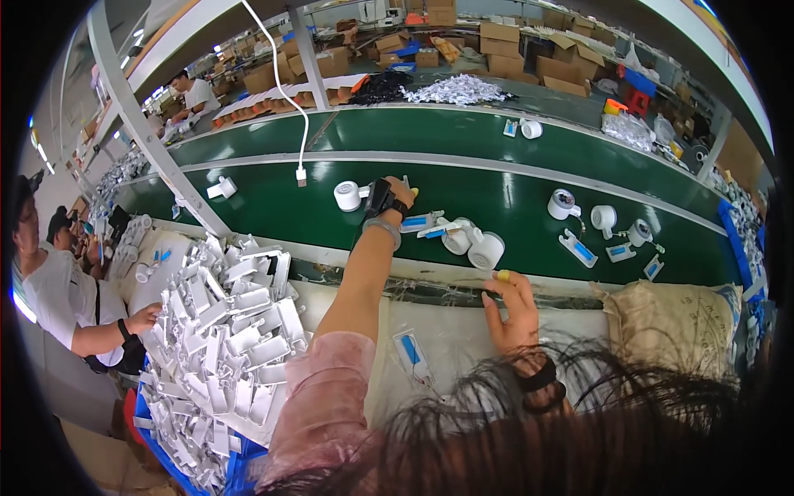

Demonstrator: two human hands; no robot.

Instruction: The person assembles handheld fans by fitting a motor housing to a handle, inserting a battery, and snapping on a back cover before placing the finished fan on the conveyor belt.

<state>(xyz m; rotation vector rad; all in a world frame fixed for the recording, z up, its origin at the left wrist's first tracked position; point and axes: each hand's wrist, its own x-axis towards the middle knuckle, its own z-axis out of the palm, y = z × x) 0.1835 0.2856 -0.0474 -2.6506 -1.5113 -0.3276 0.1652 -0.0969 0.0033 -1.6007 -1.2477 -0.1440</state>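
Note:
My left hand [400, 193] reaches out over the green conveyor belt [463, 182], a dark device strapped at its wrist. Beside it stands a white round-headed unit [347, 196]; most of the fingers are hidden, so its grip does not show. My right hand [514, 312] is open at the belt's near edge, fingers stretched and thumb apart, with a yellow cover on one fingertip. Just beyond those fingers lie white round heads [486, 250] and handle pieces with blue strips [420, 221]. A loose white handle piece with a blue strip [409, 351] and thin wires rests on the pale worktop between my arms.
White plastic shells [223, 322] heap over a blue crate [178, 467] at left. More units [562, 204] lie on the belt at right, near a brown sack [678, 322]. A white cable [304, 124] hangs ahead. A co-worker's hand [145, 317] touches the heap.

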